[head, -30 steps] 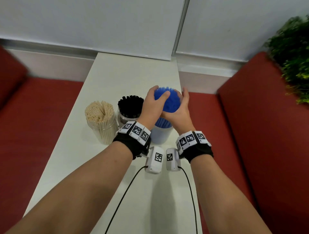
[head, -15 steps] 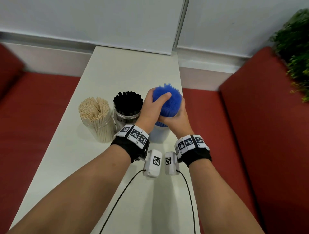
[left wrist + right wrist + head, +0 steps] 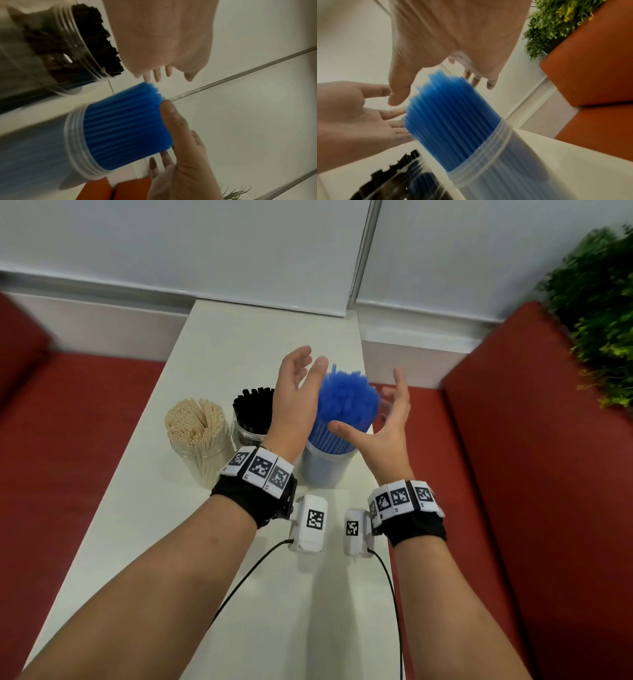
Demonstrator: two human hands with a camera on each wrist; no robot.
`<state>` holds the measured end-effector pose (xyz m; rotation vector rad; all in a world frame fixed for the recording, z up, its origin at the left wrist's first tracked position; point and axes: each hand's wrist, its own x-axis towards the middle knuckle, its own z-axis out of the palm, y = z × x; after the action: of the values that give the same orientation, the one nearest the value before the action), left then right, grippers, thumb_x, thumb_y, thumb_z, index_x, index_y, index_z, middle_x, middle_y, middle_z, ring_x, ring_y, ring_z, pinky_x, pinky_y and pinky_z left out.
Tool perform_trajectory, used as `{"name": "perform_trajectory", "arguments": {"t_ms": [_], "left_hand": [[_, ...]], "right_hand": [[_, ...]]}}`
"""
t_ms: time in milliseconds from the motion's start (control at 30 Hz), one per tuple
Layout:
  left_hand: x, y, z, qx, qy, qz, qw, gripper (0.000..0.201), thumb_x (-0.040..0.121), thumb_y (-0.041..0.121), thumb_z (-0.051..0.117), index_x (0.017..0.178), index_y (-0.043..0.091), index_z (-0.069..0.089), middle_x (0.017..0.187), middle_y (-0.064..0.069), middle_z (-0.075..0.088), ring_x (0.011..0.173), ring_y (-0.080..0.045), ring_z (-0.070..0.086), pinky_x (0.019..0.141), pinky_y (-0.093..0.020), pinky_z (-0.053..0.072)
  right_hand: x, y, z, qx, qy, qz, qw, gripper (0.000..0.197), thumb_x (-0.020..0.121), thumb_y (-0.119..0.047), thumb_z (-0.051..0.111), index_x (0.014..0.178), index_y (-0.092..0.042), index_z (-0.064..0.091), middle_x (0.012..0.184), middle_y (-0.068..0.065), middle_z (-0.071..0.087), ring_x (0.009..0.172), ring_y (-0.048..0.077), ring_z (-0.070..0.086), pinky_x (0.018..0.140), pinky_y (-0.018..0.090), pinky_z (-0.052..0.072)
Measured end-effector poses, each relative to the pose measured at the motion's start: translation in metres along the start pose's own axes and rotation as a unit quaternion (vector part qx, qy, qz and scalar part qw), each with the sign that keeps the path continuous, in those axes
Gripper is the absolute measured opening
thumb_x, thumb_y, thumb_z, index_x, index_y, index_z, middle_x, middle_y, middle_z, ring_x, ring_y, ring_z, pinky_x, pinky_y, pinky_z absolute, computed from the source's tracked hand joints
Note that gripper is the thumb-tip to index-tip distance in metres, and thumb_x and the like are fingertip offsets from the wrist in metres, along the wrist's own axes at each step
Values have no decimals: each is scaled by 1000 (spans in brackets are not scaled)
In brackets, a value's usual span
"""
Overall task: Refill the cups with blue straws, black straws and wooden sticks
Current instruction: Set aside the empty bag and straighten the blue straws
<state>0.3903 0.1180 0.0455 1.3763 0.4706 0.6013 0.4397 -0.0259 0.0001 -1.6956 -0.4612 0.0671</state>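
Note:
A thick bundle of blue straws (image 3: pixel 346 402) stands in a clear cup (image 3: pixel 327 470) on the white table (image 3: pixel 239 559). To its left are black straws (image 3: pixel 255 405) in a clear jar and wooden sticks (image 3: pixel 195 419) in another jar (image 3: pixel 205 463). My left hand (image 3: pixel 297 386) hovers open just left of the blue tops, fingers spread. On the right side my right hand (image 3: pixel 390 419) is open too, its thumb lying against the bundle. The wrist views show the blue straws (image 3: pixel 126 128) (image 3: pixel 453 121) between both open palms.
Red bench seats (image 3: pixel 548 474) flank the narrow table on both sides. A green plant (image 3: pixel 599 313) sits at the far right. White wall panels close off the table's far end. Two cables run from the wrist cameras toward me.
Both hands, which gripped the top of the blue bundle, have let go and spread apart. The straws now stand in the cup on their own.

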Motion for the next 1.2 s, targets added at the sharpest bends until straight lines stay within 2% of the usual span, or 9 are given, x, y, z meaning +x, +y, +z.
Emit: {"name": "perform_trajectory", "arguments": {"t_ms": [133, 200, 367, 500, 633, 733, 900, 1033, 1200], "left_hand": [[-4, -20, 3, 25, -20, -37, 999, 50, 95, 46, 56, 140, 29, 44, 140, 7, 49, 129, -4, 46, 104, -23, 39], [-6, -28, 7, 22, -29, -62, 997, 56, 95, 47, 56, 145, 30, 38, 144, 6, 44, 130, -6, 44, 101, -21, 39], [-11, -35, 24, 34, -31, -117, 992, 41, 99, 32, 47, 139, 24, 44, 135, 2, 52, 123, -15, 52, 107, -40, 42], [-7, -18, 26, 30, 41, -27, 998, 29, 93, 18, 48, 121, 26, 52, 125, -4, 52, 115, -17, 52, 102, -40, 45], [-4, -12, 11, -1, 97, 0, 995, 27, 97, 38, 51, 122, 29, 53, 126, 3, 54, 118, -8, 50, 93, -21, 41], [-4, -12, 6, 8, 37, -60, 997, 48, 100, 46, 42, 143, 26, 39, 146, 7, 44, 132, -7, 41, 99, -19, 33], [-17, -11, 17, 25, -83, -151, 985, 59, 100, 58, 30, 151, 30, 23, 152, 0, 35, 138, -18, 38, 115, -42, 31], [-19, -1, 16, 70, -10, -83, 994, 47, 97, 60, 38, 135, 32, 41, 135, -2, 38, 122, -17, 44, 107, -40, 40], [-10, 2, 2, 100, 83, 74, 989, 31, 100, 44, 45, 122, 23, 53, 125, 3, 43, 117, -10, 46, 107, -33, 39]], "right_hand": [[-8, 10, 5, -2, 60, 32, 998, 108, 65, -64, 85, 149, -50, 19, 148, -8, 27, 137, 11, 37, 103, 20, 39], [-5, 12, 10, 52, 75, 74, 993, 100, 75, -71, 71, 155, -39, 21, 157, -12, 26, 143, 7, 32, 112, 25, 36], [10, 3, 31, 86, 36, 91, 991, 50, 96, -29, 65, 142, -16, 49, 135, -1, 61, 120, 10, 61, 103, 34, 50], [19, -9, 27, 113, 86, 37, 989, 41, 92, -23, 66, 132, -20, 56, 129, 5, 64, 119, 19, 63, 103, 41, 53], [16, -8, 10, 142, 170, 33, 975, 50, 93, -49, 60, 138, -29, 52, 135, -15, 57, 126, -5, 54, 102, 16, 45], [3, 2, 10, 129, 128, 95, 979, 60, 94, -63, 50, 144, -30, 48, 145, -10, 53, 133, 2, 50, 110, 27, 42], [-5, 6, 33, 144, 48, 130, 980, 51, 101, -52, 49, 144, -23, 50, 140, -9, 58, 129, 4, 55, 111, 36, 45], [18, -11, 24, 123, 99, 71, 985, 35, 105, -41, 44, 125, -21, 65, 123, -2, 69, 116, 10, 65, 105, 39, 51], [29, -10, 6, 116, 202, 72, 970, 39, 100, -43, 47, 128, -20, 63, 124, -10, 67, 115, -3, 61, 95, 19, 44]]}}
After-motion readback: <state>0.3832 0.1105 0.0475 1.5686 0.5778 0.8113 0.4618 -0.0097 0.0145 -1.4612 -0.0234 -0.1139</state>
